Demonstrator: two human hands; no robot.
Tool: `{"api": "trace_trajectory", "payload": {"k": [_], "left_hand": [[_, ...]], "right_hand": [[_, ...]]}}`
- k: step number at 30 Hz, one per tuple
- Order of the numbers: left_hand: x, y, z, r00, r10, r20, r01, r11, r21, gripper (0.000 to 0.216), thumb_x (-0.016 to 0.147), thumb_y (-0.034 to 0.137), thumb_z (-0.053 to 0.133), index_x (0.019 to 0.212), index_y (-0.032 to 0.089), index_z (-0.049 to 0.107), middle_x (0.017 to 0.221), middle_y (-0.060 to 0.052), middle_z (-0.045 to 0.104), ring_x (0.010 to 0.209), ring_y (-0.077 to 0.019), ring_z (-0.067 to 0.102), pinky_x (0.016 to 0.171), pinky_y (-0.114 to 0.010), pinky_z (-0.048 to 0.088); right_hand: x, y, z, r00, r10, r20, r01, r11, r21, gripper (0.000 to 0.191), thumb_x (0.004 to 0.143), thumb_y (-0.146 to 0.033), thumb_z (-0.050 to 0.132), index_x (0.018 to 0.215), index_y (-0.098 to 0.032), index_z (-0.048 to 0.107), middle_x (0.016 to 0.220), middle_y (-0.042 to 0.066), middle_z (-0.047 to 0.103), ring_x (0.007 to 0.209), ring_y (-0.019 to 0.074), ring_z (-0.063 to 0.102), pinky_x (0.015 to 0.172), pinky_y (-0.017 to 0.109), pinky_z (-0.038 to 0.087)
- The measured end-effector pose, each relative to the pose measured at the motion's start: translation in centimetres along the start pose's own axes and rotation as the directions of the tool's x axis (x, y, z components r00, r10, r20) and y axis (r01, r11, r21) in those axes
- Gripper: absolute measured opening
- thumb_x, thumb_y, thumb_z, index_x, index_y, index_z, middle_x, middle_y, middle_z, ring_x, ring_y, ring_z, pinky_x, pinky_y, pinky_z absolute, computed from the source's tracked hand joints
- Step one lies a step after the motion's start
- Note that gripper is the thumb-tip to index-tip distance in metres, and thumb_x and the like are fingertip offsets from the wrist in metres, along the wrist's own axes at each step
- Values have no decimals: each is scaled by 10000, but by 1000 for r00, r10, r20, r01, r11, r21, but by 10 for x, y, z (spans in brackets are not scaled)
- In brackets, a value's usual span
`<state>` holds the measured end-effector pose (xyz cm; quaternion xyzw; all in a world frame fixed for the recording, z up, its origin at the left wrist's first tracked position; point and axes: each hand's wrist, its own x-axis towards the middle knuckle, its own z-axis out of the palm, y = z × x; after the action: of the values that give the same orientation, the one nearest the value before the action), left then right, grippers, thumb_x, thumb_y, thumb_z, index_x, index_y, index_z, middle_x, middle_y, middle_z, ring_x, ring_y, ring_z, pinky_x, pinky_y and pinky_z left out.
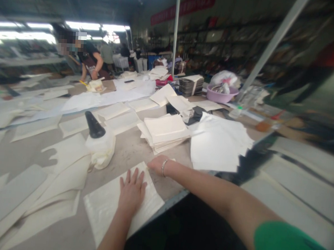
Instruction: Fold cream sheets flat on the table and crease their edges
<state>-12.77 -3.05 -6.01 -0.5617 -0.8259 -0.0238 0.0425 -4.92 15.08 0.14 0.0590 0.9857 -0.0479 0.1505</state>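
A white rectangular sheet (107,204) lies on the grey table near its front edge. My left hand (131,192) rests flat on it, fingers stretched out and slightly apart. My right hand (157,164), with a bracelet at the wrist, lies at the sheet's far right corner; its fingers are turned away and mostly hidden. A white glue bottle with a black cone cap (99,142) stands just beyond the sheet to the left. A stack of cream sheets (165,131) sits behind my right hand.
Loose white sheets (218,144) cover the table right and left. A purple basin (221,94) and dark stacked pieces (190,85) sit at the back. Another person (89,61) bends over the table's far end. A metal pole (175,32) rises behind.
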Motion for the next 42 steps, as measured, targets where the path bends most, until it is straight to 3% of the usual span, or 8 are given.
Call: {"api": "trace_trajectory", "payload": {"k": [13,19,25,31,37,42], "left_hand": [[-1,1,-2,1000,0,-19,-1,1000,-21,453,908,386,333,1330,256,437,1444,-61,355,1325,-374,256,1004,-627,255],[0,1,-1,1000,-9,-11,9,1000,-30,455,907,393,336,1334,265,429,1447,-56,350,1326,-369,254,1010,-623,248],[0,1,0,1000,-20,7,20,999,-27,459,907,394,337,1338,262,424,1453,-54,342,1331,-364,242,1022,-619,232],[0,0,-2,1000,-21,14,21,999,-42,456,910,397,326,1334,264,428,1450,-52,346,1335,-361,238,1025,-616,231],[0,0,-3,1000,-20,11,21,998,-56,448,905,389,341,1329,273,434,1443,-48,359,1334,-355,247,1017,-617,243],[0,-1,-2,1000,-24,-1,24,999,-48,442,902,383,350,1320,273,446,1439,-47,367,1332,-347,253,1019,-608,250]], "right_hand": [[-36,-19,-1,997,-20,72,20,1000,7,214,790,-180,555,988,-174,637,935,116,681,848,255,644,667,327,493],[-52,-23,8,998,-50,36,49,999,15,233,769,-183,564,994,-184,624,889,91,684,806,248,650,636,310,487],[-66,-33,15,996,-40,75,37,998,43,239,737,-196,601,975,-188,619,894,84,683,815,242,645,650,311,487],[-81,-43,5,992,-56,112,48,996,75,155,770,-215,557,896,-192,645,854,81,684,789,244,647,633,307,481],[-44,-9,-1,991,135,-1,-135,987,83,209,857,-239,472,1004,-227,620,941,83,677,872,242,634,690,324,481],[7,7,5,985,171,-28,-168,982,83,234,857,-221,476,1048,-205,610,964,96,671,888,247,634,703,334,493]]}}
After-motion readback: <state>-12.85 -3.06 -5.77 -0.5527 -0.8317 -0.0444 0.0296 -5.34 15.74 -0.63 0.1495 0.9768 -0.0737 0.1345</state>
